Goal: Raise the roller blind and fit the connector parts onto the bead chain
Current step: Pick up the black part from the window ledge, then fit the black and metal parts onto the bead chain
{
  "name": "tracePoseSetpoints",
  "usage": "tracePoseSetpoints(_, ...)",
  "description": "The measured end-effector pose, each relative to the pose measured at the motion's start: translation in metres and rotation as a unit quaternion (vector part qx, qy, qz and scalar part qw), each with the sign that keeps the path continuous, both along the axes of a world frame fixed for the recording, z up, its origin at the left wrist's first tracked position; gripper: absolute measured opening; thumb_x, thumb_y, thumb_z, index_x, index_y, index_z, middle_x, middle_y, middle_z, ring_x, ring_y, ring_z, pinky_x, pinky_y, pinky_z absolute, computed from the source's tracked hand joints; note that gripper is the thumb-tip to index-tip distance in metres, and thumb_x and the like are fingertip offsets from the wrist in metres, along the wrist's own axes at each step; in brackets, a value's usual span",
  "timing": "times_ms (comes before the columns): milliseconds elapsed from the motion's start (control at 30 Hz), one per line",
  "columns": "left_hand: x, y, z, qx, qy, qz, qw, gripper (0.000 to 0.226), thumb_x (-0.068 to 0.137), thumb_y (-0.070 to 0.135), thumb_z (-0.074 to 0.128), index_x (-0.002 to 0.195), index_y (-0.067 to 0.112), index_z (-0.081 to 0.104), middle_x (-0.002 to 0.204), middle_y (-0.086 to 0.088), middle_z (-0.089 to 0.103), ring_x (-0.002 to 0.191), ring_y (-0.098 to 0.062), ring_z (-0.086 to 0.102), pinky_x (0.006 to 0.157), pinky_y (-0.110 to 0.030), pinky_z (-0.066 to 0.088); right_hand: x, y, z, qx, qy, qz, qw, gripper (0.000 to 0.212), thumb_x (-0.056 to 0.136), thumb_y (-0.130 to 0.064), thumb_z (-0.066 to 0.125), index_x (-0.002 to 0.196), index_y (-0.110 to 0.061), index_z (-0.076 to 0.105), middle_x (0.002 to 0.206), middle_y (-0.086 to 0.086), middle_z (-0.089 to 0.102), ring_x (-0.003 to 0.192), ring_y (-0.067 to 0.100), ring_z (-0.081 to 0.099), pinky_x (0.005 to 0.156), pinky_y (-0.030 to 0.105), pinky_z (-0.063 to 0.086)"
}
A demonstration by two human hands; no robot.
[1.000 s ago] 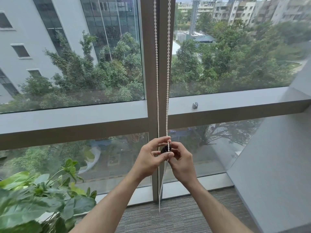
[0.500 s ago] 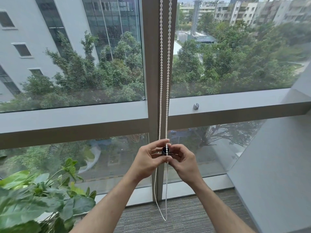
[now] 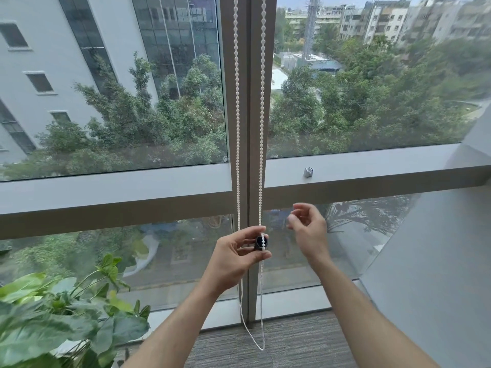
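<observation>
1. Your left hand [image 3: 235, 254] pinches a small dark connector [image 3: 260, 243] between thumb and fingers, in front of the mullion [image 3: 253, 155], below the window's horizontal rail [image 3: 114, 189].
2. The connector sits on the right strand of the white chain [image 3: 262, 102]; that strand runs down across the connector's face, touching it.
3. The chain's left strand passes behind your left hand's fingers; whether they touch it is not clear.
4. Below your left hand both strands hang on and meet in a loop just above the carpet [image 3: 292, 346].
5. Your right hand [image 3: 308, 229] is off the chain, just to the right of the connector, fingers loosely curled with thumb and forefinger tips near each other. You hold nothing visible in it, though something very small could not be made out.
6. No blind fabric shows over the glass in this view.
7. A small metal clip [image 3: 308, 172] sits on the rail to the right of the mullion, well apart from both hands.
8. A leafy plant [image 3: 61, 320] fills the lower left corner; its pot is out of view.
</observation>
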State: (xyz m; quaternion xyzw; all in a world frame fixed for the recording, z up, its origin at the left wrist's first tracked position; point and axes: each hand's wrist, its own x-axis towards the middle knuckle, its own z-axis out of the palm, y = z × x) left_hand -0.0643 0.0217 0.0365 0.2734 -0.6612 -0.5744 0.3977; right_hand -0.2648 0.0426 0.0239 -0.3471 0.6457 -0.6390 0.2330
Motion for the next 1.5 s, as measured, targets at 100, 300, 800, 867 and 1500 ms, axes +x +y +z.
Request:
tracePoseSetpoints(100, 0.001, 0.003, 0.000, 0.002, 0.001, 0.007, 1.000, 0.052, 0.072, 0.006, 0.085, 0.111, 0.039, 0.073, 0.103, 0.002, 0.078, 0.095, -0.011, 0.072, 0.089, -0.025, 0.056, -0.017, -0.028, 0.009, 0.034, 0.010, -0.058, 0.998, 0.024, 0.089, -0.014, 0.064, 0.112, -0.017, 0.060, 0.094, 0.005, 0.066, 0.090, 0.025, 0.066, 0.085, 0.050, 0.057)
tracePoseSetpoints(300, 0.002, 0.009, 0.003, 0.004, 0.001, 0.021, 1.000, 0.051, 0.071, 0.007, 0.086, 0.110, 0.039, 0.074, 0.103, 0.001, 0.078, 0.096, -0.013, 0.073, 0.091, -0.030, 0.057, -0.043, -0.074, 0.033, 0.075, 0.058, -0.137, 0.986, 0.041, 0.088, -0.018, 0.065, 0.127, -0.007, 0.055, 0.117, 0.015, 0.065, 0.109, 0.031, 0.060, 0.098, 0.038, 0.046)
tracePoseSetpoints(800, 0.011, 0.017, 0.004, 0.037, 0.023, 0.038, 0.998, 0.050, 0.070, -0.005, 0.084, 0.107, 0.028, 0.075, 0.101, -0.006, 0.078, 0.094, -0.020, 0.074, 0.090, -0.031, 0.057, -0.071, -0.105, 0.041, 0.158, 0.107, -0.177, 0.966, 0.030, 0.087, -0.024, 0.065, 0.114, -0.010, 0.063, 0.113, 0.017, 0.070, 0.113, 0.034, 0.060, 0.095, 0.037, 0.046)
tracePoseSetpoints(867, 0.009, 0.018, 0.004, 0.041, 0.018, 0.036, 0.998, 0.050, 0.070, -0.007, 0.083, 0.109, 0.024, 0.074, 0.101, -0.005, 0.078, 0.093, -0.018, 0.074, 0.091, -0.032, 0.057, -0.070, -0.103, 0.041, 0.141, 0.095, -0.167, 0.971, 0.027, 0.087, -0.023, 0.066, 0.111, -0.010, 0.063, 0.106, 0.018, 0.071, 0.107, 0.036, 0.064, 0.094, 0.040, 0.050)
tracePoseSetpoints(1500, 0.003, 0.007, 0.007, 0.025, 0.042, 0.049, 0.998, 0.047, 0.068, 0.003, 0.086, 0.102, 0.034, 0.077, 0.099, 0.000, 0.079, 0.091, -0.015, 0.074, 0.086, -0.023, 0.056, 0.033, 0.030, 0.016, -0.043, 0.068, 0.091, 0.993, 0.021, 0.077, -0.035, 0.078, 0.096, -0.031, 0.070, 0.081, -0.008, 0.073, 0.070, 0.012, 0.070, 0.067, 0.030, 0.057)
